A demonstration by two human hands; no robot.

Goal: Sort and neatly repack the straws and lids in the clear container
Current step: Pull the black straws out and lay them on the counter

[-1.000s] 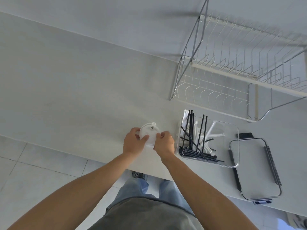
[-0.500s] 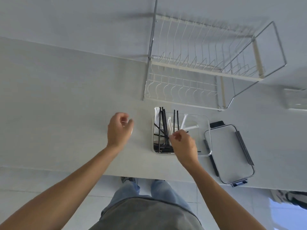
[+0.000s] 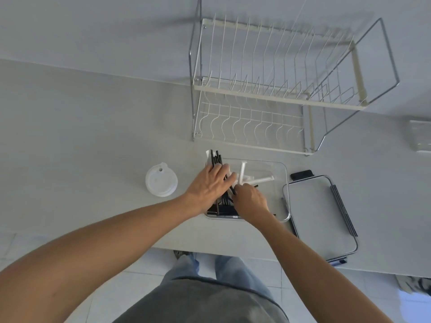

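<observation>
A clear container (image 3: 286, 183) sits on the counter near its front edge. Black straws (image 3: 216, 159) stick out past its far left corner, and more lie along its near side. White straws (image 3: 258, 180) lie crossed in its middle. My left hand (image 3: 206, 186) reaches in from the left, fingers laid over the black bundle and thumb hidden beneath. My right hand (image 3: 250, 201) is in the container's near half, its fingertips curled on black straws right beside the left hand. A stack of white round lids (image 3: 161, 181) rests on the counter left of the container.
The container's flat lid with black clips (image 3: 319, 217) lies just right of the container. A wire dish rack (image 3: 256, 101) stands behind it against the wall. A small clear box (image 3: 419, 136) is at the far right. The counter's front edge runs below my hands.
Both hands let go of the white lids, which now rest on the counter. The right hand went into the container first, then the left hand moved right onto the black straws.
</observation>
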